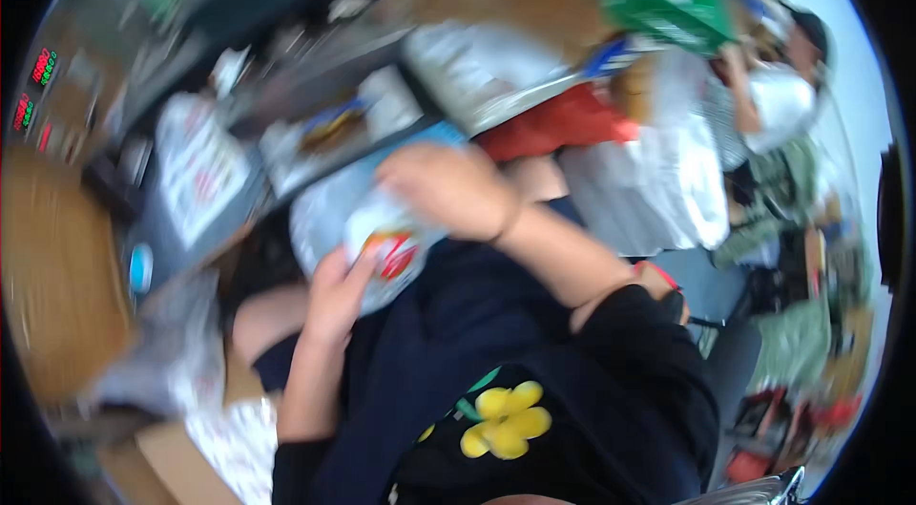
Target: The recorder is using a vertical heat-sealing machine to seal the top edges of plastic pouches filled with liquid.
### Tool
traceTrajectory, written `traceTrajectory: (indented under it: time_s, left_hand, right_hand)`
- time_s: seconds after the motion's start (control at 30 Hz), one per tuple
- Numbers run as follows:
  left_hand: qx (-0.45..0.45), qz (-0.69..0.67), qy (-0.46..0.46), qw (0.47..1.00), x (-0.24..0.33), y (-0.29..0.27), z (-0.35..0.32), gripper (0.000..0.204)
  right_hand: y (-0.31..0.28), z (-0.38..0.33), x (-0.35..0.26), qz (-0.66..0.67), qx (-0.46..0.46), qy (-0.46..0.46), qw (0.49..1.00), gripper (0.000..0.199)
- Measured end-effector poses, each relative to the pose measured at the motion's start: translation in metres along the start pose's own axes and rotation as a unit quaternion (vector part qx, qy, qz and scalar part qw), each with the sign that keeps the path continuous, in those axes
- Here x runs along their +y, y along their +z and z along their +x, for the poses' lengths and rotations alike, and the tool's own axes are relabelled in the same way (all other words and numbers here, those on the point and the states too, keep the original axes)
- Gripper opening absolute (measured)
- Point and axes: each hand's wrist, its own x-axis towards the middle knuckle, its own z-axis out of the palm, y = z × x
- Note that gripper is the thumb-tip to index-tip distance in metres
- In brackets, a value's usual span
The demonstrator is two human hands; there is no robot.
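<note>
Whole cluttered scene motion-blurred

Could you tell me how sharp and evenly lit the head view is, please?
Head view: motion blur smears everything, including the left hand, right hand and the white packet they grip; fisheye bends edges near the black rim; daylight washes out the upper right.

A crinkled white plastic packet with a red and orange printed patch [386, 252] sat tilted just left of frame centre, around 10 o'clock from the middle. It was pinched from below at 7 o'clock and covered from above at 1 o'clock. Behind it lay a pale blue-white plastic bag [324, 209], touching it. Motion blur hid finer detail.
</note>
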Motion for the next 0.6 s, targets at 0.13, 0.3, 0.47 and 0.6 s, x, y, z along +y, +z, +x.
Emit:
traceTrajectory:
  time_s: [0.13,0.3,0.47,0.6]
  left_hand:
    - [-0.099,-0.037,-0.012,0.994,0.004,0.012,0.013,0.035]
    - [-0.129,-0.157,-0.053,0.978,0.005,0.011,0.010,0.033]
    - [-0.107,-0.216,-0.069,0.968,0.004,0.002,0.019,0.031]
    - [-0.055,-0.252,-0.047,0.965,0.015,-0.011,0.036,0.034]
  right_hand:
    - [-0.053,0.009,-0.009,0.048,-0.082,0.013,0.995,0.016]
    - [-0.050,0.031,0.026,0.099,-0.074,-0.043,0.991,0.028]
    - [-0.075,0.032,0.122,-0.263,-0.086,0.176,0.945,0.034]
    - [-0.055,0.035,0.154,-0.257,-0.092,0.122,0.954,0.040]
